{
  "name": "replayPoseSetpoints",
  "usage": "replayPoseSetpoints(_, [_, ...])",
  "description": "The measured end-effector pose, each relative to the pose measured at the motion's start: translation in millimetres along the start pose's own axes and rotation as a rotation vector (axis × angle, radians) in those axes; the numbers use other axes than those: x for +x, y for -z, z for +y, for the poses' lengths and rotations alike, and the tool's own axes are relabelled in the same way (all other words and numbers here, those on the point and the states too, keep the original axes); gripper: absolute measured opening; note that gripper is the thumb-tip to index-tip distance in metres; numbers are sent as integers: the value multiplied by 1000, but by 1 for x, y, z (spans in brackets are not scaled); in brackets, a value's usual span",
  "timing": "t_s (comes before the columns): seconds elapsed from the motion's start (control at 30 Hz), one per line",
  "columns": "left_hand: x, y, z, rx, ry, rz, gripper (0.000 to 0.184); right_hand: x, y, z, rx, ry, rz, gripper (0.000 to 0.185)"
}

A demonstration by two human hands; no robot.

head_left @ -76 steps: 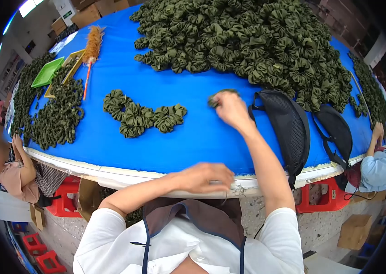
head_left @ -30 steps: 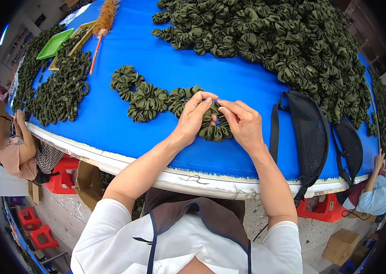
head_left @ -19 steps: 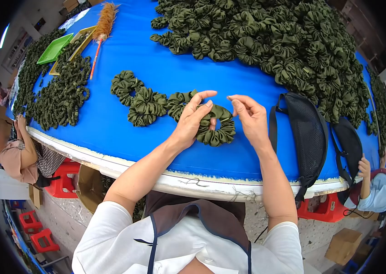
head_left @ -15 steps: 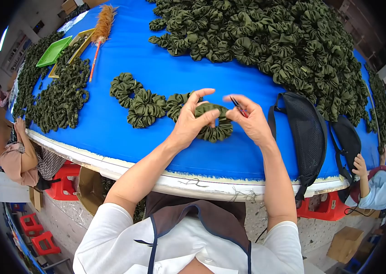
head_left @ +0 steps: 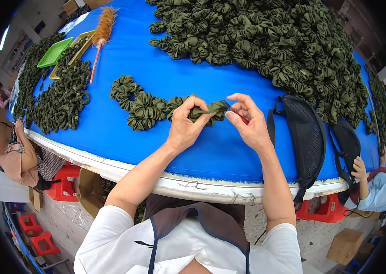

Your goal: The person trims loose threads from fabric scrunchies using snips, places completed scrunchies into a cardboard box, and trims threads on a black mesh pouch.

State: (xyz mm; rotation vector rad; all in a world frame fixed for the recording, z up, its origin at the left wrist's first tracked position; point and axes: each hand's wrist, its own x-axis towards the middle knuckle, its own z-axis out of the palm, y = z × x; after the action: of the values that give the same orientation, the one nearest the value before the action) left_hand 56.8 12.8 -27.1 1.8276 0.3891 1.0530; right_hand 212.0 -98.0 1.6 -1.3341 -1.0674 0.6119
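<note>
My left hand [head_left: 187,122] pinches a dark green scrunchie [head_left: 213,109] over the blue table [head_left: 165,155], its fabric pulled flat towards the right. My right hand [head_left: 250,122] is closed on a small red-handled tool [head_left: 242,118], whose dark tip is at the scrunchie's right end; the tool looks like small scissors or snips. Just left of my left hand lies another scrunchie [head_left: 173,106], partly hidden by it. Further left, two more scrunchies [head_left: 145,112] [head_left: 124,89] lie in a row.
A large scrunchie pile [head_left: 266,41] fills the back. Black mesh bags [head_left: 303,137] [head_left: 347,141] lie right. At left are smaller gathered pieces [head_left: 63,100], a green basket [head_left: 55,52], a yellow tray [head_left: 81,45] and a feather duster [head_left: 104,27]. Co-workers sit at both sides.
The right hand first let go of the scrunchie and now shows the red tool, brought up to the fabric. My left hand has tilted and flattened the scrunchie, which earlier showed its open ring.
</note>
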Motion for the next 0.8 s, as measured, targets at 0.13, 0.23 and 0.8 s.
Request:
replayPoseSetpoints(0.13, [3,-4,7,-324,199,85,15,5,6,12,18,-71,45,25])
replayPoseSetpoints(0.23, [5,-4,14,-481,292,96,15,5,8,9,88,-171,23,26])
replayPoseSetpoints(0.8, [3,1,9,-100,11,101,15,-6,-10,-4,-94,83,17,23])
